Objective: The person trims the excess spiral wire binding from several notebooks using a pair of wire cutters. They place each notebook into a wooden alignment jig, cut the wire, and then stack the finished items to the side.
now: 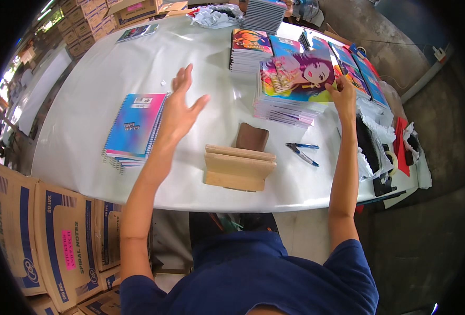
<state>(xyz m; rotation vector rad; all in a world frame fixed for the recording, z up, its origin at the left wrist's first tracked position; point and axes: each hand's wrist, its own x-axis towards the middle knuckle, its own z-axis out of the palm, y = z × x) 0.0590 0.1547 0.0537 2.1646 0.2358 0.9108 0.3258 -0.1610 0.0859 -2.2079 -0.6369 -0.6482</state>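
My right hand [343, 97] pinches the right edge of a spiral notebook [295, 73] with a colourful illustrated cover. That notebook is tilted over a stack of notebooks [285, 111] at the right of the table. My left hand [177, 115] hovers open with its fingers apart and holds nothing. Beside it lies a short pile of blue and pink spiral notebooks [135, 123], their wire coils along the left side. Between my forearms stand a folded cardboard piece [240, 168] and a brown block [252, 137]. A blue-handled tool like small pliers [303, 153] lies to their right.
More notebook stacks [251, 47] stand farther back, with a tall stack [264, 16] at the far edge. Crumpled plastic wrapping [377, 131] and a tape roll [393, 163] crowd the right edge. Cardboard cartons [67, 236] are piled at the lower left. The white table [96, 68] has a curved front edge.
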